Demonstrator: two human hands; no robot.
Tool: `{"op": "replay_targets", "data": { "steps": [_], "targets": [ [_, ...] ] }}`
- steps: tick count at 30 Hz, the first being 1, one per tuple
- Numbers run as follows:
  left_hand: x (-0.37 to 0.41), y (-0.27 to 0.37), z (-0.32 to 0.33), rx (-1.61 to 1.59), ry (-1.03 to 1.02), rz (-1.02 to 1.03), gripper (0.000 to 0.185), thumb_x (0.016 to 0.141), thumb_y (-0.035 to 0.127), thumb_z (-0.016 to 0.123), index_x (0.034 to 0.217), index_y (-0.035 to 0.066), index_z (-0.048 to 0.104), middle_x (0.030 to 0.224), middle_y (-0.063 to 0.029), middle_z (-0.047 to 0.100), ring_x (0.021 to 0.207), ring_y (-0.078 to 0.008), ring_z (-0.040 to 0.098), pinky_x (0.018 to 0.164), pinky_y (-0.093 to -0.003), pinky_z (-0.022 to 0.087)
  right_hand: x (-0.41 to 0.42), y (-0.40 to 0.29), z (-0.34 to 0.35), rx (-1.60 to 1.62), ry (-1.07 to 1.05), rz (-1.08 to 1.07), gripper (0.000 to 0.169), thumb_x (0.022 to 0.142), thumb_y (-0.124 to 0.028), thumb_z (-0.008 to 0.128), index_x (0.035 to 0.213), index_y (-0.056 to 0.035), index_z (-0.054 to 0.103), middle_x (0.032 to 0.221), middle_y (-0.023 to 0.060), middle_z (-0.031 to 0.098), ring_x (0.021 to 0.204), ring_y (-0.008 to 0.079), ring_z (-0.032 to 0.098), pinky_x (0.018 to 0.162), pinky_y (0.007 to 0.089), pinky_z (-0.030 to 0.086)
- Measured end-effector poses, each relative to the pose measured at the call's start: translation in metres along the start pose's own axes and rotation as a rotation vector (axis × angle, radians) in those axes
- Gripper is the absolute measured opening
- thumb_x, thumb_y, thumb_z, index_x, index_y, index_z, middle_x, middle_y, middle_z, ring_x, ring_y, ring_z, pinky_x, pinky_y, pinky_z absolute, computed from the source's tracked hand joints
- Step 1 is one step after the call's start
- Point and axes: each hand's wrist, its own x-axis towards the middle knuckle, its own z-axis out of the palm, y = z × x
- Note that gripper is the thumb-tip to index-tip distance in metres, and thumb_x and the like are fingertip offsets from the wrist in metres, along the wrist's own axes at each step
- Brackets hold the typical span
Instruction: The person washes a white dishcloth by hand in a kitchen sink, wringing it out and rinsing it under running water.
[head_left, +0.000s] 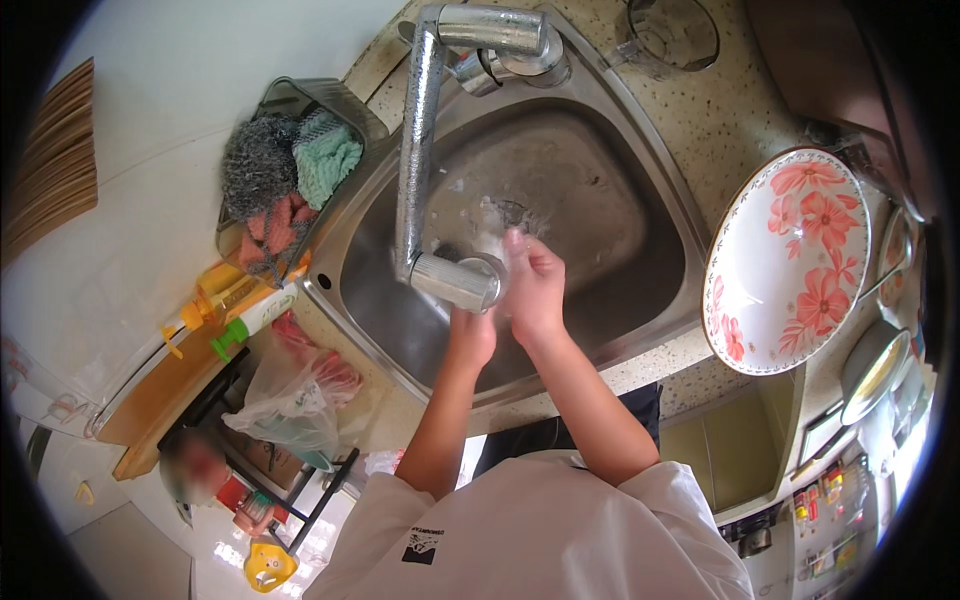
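Both my hands are close together over a stainless steel sink (600, 292), under the jointed metal faucet (418, 150). My right hand (535, 277) is partly curled, near running water by the drain; what its fingers may hold cannot be told. Most of my left hand (474, 334) is hidden beneath the faucet's round outlet, with only its wrist side and part of the palm showing. Water splashes around the drain (517, 214) just beyond my fingertips.
A caddy (367, 120) with a steel scourer (259, 161) and cloths stands left of the sink, beside soap bottles (225, 296) and a plastic bag (300, 397). On the right are a floral oval dish (772, 277) and, farther back, a glass mug (675, 37).
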Motion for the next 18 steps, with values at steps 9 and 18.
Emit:
{"op": "replay_targets", "data": {
  "steps": [9,18],
  "targets": [
    [0.03,0.02,0.021,-0.438,0.114,-0.217,0.026,0.102,0.031,0.054,0.103,0.006,0.062,0.09,-0.0035,0.062,0.081,-0.0153,0.059,0.073,-0.033,0.05,-0.019,0.004,0.009,-0.513,0.144,-0.596,0.005,0.095,-0.005,0.056,0.095,-0.0007,0.059,0.086,0.015,0.064,0.08,0.0251,0.062,0.076,0.0343,0.05],
    [0.017,0.024,0.007,0.485,-0.177,0.185,0.032,0.099,0.011,0.054,0.129,-0.001,0.054,0.127,-0.0129,0.06,0.116,-0.0249,0.057,0.1,-0.0379,0.044,0.006,-0.005,-0.004,-0.175,0.157,-0.099,0.026,0.101,-0.022,0.055,0.093,0.0015,0.061,0.081,0.0062,0.065,0.074,0.0106,0.055,0.069,0.0291,0.048]
  ]
}}
